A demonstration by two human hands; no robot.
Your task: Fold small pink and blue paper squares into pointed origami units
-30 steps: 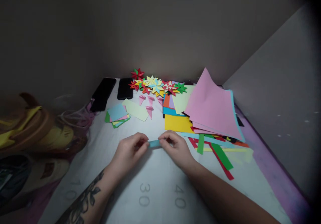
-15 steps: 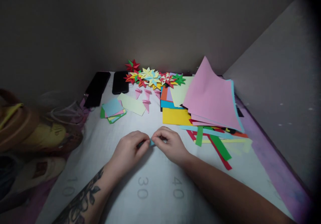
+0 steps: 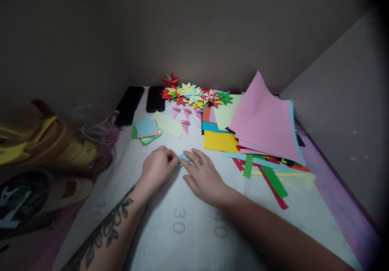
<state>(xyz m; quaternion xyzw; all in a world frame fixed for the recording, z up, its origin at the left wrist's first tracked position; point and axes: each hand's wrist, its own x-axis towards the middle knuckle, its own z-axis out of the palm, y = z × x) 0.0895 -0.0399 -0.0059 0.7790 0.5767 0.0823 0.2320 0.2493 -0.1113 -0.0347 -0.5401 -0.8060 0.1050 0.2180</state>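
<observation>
A small piece of light blue paper (image 3: 183,157) lies between my hands on the white mat, mostly covered by fingers. My left hand (image 3: 158,166) is closed, its thumb and curled fingers pinching the paper's left end. Over the paper's right part, my right hand (image 3: 204,177) has its fingers stretched out and spread, fingertips touching it. Beyond my hands are several small folded pink paper pieces (image 3: 185,126). A stack of small coloured paper squares (image 3: 146,127) sits beyond my left hand, beside a pale green paper sheet (image 3: 169,124).
Folded paper stars (image 3: 194,94) line the back, right of two black phones (image 3: 156,99). Large pink sheets (image 3: 261,121), yellow paper (image 3: 219,140) and cut strips (image 3: 273,180) lie at right. Bags (image 3: 57,145) crowd the left edge; walls rise behind and right.
My right hand has gone from a pinch to outstretched fingers over the blue paper. More of the paper shows. The whole view has shifted, moving the table things slightly right.
</observation>
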